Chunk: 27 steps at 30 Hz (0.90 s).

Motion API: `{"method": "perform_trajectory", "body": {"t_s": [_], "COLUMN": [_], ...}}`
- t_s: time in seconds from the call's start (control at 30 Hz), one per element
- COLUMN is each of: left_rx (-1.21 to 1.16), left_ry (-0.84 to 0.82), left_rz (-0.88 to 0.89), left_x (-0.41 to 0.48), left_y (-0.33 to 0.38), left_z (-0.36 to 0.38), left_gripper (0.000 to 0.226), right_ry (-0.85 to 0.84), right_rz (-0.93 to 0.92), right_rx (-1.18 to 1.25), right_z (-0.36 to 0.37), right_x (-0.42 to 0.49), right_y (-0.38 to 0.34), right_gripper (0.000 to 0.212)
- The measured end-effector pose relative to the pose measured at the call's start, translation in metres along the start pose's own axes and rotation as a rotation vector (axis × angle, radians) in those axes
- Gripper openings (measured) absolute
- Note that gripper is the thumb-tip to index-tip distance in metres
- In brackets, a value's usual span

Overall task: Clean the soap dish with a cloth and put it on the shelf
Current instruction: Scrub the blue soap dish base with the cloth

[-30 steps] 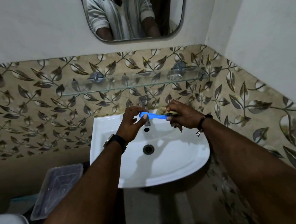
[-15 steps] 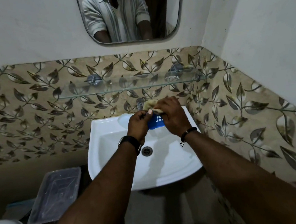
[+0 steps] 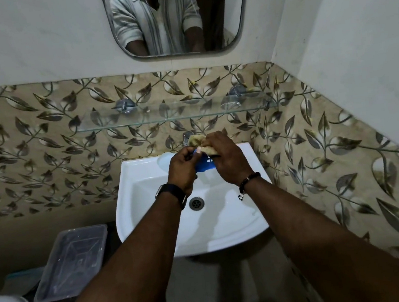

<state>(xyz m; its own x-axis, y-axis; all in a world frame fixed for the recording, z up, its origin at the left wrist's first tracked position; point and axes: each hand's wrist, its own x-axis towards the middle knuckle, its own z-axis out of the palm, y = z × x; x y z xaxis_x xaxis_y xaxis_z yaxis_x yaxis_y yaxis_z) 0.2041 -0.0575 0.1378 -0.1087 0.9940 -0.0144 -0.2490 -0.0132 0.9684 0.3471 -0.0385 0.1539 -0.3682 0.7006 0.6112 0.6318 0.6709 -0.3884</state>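
Holds the soap dish (image 3: 205, 167) in the air above the back of the white sink (image 3: 136, 167), just in front of the tap (image 3: 187, 136) and below the glass shelf (image 3: 175, 116). Pinches its left edge with the curled fingers (image 3: 190, 153) of the left hand (image 3: 183, 168). Bunches a yellowish cloth (image 3: 196, 140) in the right hand (image 3: 227, 159), fingers curled round it, and presses it against the dish's upper right part.

Seems light and stiff, judging by the thin bright plastic: easy to carry in one hand, unlikely to bend under the cloth. Probably slick if wet, so liable to slide out of a loose pinch and knock against the porcelain below. Best taken by the rim at a short end, thumb above and fingers beneath, leaving the face free for wiping; same edge hold, kept level, for the lift to the shelf. Calls for a gentle set-down on the glass.

Shows as a small bright blue piece, mostly hidden between the two hands. Carries a few white marks or openings near the right hand; too covered to tell slots from print, or to judge shape and depth. Matches nothing else here in colour, apart from a pale bluish round thing (image 3: 166, 161) lying on the sink's back rim just left of the hands; cannot tell what.
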Motion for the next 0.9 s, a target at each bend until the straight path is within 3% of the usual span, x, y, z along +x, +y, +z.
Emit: {"method": "perform_trajectory", "body": {"t_s": [0.1,0.2,0.3,0.43,0.53,0.67,0.9], "left_rx": [-0.038,-0.103,-0.213,-0.474,-0.404,-0.180,-0.022], "left_ry": [0.016,0.048,0.085,0.060,0.035,0.020,-0.093], "left_rz": [-0.019,-0.010,-0.030,-0.053,-0.031,-0.048,-0.108], "left_x": [0.001,0.004,0.004,0.002,0.000,0.001,0.014], "left_y": [0.001,-0.003,0.000,0.007,0.005,0.004,0.028], "left_z": [-0.002,-0.001,0.001,0.013,0.022,0.016,0.000], "left_gripper": [0.011,0.011,0.014,0.014,0.022,0.011,0.020], "right_ry": [0.158,0.350,0.472,0.485,0.559,0.633,0.267], "right_rz": [0.090,0.418,0.861,1.067,1.103,0.930,0.663], "right_rx": [0.027,0.130,0.536,1.038,1.102,0.923,0.655], "right_z": [-0.007,-0.003,0.005,0.019,0.027,0.012,-0.003], "right_x": [0.003,0.007,0.012,0.009,0.007,0.007,0.000], "right_y": [0.010,0.019,0.016,0.003,-0.008,0.002,0.031], "right_gripper": [0.023,0.005,0.011,0.022,0.022,0.006,0.009]}}
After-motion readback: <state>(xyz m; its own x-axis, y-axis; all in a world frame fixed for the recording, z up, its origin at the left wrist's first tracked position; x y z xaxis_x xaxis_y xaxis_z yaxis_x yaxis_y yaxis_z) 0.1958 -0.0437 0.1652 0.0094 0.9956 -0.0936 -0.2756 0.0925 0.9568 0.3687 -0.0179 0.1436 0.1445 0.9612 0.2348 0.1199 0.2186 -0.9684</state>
